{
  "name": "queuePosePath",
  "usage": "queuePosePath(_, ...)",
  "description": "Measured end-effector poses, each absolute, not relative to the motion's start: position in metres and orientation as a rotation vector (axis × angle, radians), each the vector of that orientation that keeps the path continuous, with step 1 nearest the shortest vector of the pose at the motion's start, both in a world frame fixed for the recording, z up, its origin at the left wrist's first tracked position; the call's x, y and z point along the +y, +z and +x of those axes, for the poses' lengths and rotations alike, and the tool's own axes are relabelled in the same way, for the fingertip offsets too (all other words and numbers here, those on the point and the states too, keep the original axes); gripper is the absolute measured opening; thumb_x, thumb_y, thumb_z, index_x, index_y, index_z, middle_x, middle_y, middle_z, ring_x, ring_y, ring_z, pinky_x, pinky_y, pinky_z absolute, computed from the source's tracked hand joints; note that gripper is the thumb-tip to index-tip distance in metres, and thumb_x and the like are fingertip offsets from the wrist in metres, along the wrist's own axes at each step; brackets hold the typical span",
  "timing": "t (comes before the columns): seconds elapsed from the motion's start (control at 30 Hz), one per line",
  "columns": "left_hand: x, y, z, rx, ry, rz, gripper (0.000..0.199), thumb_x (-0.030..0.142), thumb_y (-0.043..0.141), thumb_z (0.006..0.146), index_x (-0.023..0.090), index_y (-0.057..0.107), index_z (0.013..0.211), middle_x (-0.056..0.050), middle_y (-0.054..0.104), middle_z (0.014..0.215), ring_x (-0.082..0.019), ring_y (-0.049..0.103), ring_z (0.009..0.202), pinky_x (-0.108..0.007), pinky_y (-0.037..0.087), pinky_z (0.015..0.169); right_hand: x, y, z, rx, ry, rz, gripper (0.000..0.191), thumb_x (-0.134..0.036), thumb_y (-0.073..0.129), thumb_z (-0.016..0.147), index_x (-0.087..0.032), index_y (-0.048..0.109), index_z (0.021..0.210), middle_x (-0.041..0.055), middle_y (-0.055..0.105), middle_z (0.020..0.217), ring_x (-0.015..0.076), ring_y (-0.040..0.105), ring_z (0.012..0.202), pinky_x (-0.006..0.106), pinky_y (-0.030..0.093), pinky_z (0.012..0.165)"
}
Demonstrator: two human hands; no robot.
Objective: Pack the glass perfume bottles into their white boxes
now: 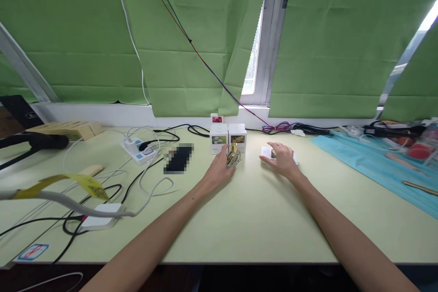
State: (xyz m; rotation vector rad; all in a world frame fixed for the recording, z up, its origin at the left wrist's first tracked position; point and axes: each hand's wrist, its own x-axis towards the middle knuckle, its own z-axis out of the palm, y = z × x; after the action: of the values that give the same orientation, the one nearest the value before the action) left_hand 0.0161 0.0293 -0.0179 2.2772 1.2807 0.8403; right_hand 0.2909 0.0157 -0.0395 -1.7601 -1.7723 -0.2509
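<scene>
My left hand (pixel 219 167) is closed round a small glass perfume bottle (pixel 234 158) with a gold cap, its thumb near the base and its fingers behind. The bottle stands upright on the table in front of two white boxes: one (pixel 219 141) with a pale flower picture, the other (pixel 241 145) with a darker, yellowish one. Over to the right, my right hand (pixel 282 159) grips a white box (pixel 266 151) that lies flat on the table. Palm and fingers hide most of that box.
Behind the boxes stands another small box (pixel 217 118) with a red picture. To the left are a blurred dark phone-like object (pixel 178 159), a power strip (pixel 139 150), a white adapter (pixel 102 216) and tangled cables. A blue sheet (pixel 369 159) covers the right side.
</scene>
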Motion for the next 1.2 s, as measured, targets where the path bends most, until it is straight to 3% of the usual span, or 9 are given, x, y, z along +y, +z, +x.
queuePosePath(0.13,0.028,-0.016,0.016,1.272,0.813,2.29,0.071,0.031,0.058,0.091,0.02,0.022,0.152,-0.018,0.064,0.121,-0.033,0.061,0.115,-0.045,0.048,0.096,0.012,-0.038,0.289,-1.888,-0.14,-1.872,0.068,-0.058,0.064,0.084,-0.021,0.05,0.139,0.0154,0.063,0.129,0.0329,0.054,0.126,0.05,0.03,0.109)
queuePosePath(0.27,0.029,-0.016,0.015,1.295,0.806,2.302,0.072,0.028,0.058,0.09,0.02,0.023,0.152,-0.017,0.065,0.116,-0.032,0.063,0.108,-0.043,0.05,0.091,0.006,-0.035,0.285,-1.934,-0.084,-1.909,0.069,-0.052,0.065,0.085,-0.022,0.045,0.144,0.0157,0.062,0.13,0.0337,0.053,0.128,0.048,0.035,0.105)
queuePosePath(0.63,0.031,-0.02,0.015,1.387,0.832,2.349,0.075,0.026,0.06,0.086,0.024,0.024,0.151,-0.017,0.067,0.117,-0.034,0.067,0.099,-0.04,0.05,0.08,-0.003,-0.026,0.266,-1.993,0.056,-1.81,0.071,-0.042,0.069,0.085,-0.019,0.044,0.147,0.02,0.055,0.14,0.0361,0.049,0.132,0.047,0.04,0.104)
queuePosePath(0.93,0.033,-0.014,0.01,1.617,0.791,2.437,0.074,0.023,0.057,0.086,0.02,0.025,0.153,-0.02,0.067,0.111,-0.037,0.066,0.098,-0.043,0.049,0.081,-0.013,-0.014,0.261,-2.042,0.341,-1.718,0.084,-0.037,0.077,0.078,-0.028,0.039,0.152,0.0121,0.049,0.15,0.0323,0.046,0.138,0.046,0.041,0.109)
queuePosePath(1.0,0.035,-0.014,0.008,1.645,0.794,2.438,0.074,0.022,0.057,0.086,0.02,0.025,0.152,-0.019,0.068,0.108,-0.036,0.066,0.097,-0.042,0.049,0.08,-0.011,-0.013,0.265,-2.062,0.318,-1.717,0.087,-0.039,0.079,0.074,-0.029,0.041,0.151,0.0118,0.051,0.149,0.0337,0.045,0.138,0.05,0.037,0.111)
queuePosePath(1.13,0.037,-0.014,0.005,1.64,0.804,2.42,0.071,0.022,0.056,0.087,0.021,0.024,0.151,-0.019,0.066,0.113,-0.036,0.064,0.101,-0.042,0.049,0.081,-0.008,-0.015,0.275,-2.139,0.229,-1.716,0.091,-0.049,0.082,0.068,-0.028,0.044,0.149,0.0135,0.05,0.15,0.0365,0.032,0.148,0.062,0.011,0.12)
queuePosePath(1.2,0.037,-0.015,0.005,1.627,0.836,2.422,0.07,0.023,0.057,0.087,0.02,0.025,0.149,-0.02,0.062,0.12,-0.036,0.062,0.107,-0.043,0.049,0.082,-0.008,-0.016,0.278,-2.146,0.243,-1.73,0.091,-0.049,0.08,0.071,-0.029,0.041,0.15,0.0138,0.048,0.152,0.0359,0.032,0.149,0.064,0.005,0.12)
